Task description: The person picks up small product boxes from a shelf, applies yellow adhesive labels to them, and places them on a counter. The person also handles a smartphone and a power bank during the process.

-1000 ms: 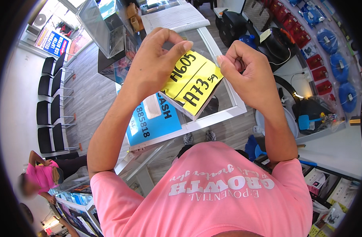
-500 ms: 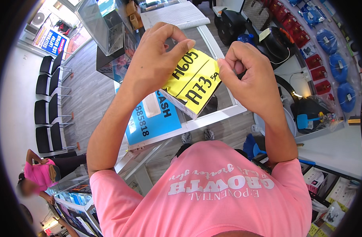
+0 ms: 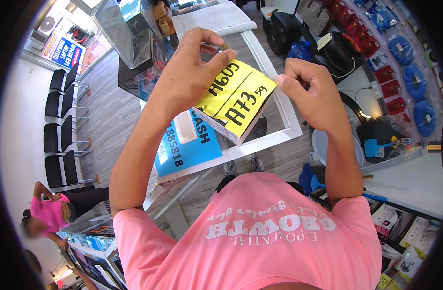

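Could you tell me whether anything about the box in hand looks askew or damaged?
Nothing looks damaged. The white box is tilted between the left hand and right hand, whose fingertips pinch a corner of the yellow label.

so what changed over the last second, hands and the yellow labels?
Little changed. The right hand shifted slightly right and now pinches the right corner of the yellow labels, where earlier it sat closer over their edge. The left hand kept its grip at the top of the small box carrying the labels. The blue sign and glass counter stayed put.
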The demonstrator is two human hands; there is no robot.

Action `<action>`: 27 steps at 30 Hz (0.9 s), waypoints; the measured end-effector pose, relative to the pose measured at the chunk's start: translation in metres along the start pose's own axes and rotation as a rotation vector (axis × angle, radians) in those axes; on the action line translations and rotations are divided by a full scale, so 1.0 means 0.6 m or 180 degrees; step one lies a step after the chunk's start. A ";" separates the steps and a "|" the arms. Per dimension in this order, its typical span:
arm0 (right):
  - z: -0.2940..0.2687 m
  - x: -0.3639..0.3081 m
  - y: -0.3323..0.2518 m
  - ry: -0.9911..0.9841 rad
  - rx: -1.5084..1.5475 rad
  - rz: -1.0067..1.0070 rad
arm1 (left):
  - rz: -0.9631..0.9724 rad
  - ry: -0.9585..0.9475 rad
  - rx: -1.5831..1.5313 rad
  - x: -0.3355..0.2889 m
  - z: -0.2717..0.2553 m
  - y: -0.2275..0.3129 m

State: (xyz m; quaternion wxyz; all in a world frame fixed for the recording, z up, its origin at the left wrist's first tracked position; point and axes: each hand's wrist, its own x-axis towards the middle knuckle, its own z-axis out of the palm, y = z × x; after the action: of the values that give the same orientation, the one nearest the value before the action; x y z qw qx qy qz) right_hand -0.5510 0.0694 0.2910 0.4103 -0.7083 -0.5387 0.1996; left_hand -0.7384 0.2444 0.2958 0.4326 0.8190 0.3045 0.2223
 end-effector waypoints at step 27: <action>0.038 -0.011 0.021 0.0602 -0.0698 -0.2162 | 0.1826 -0.0358 0.1667 -0.060 -0.024 0.010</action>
State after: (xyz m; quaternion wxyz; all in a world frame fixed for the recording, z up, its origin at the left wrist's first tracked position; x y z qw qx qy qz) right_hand -0.5623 0.0703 0.2665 0.4228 -0.5442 -0.7209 -0.0732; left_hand -0.7714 0.2251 0.3049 0.1452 0.9644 0.0855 0.2037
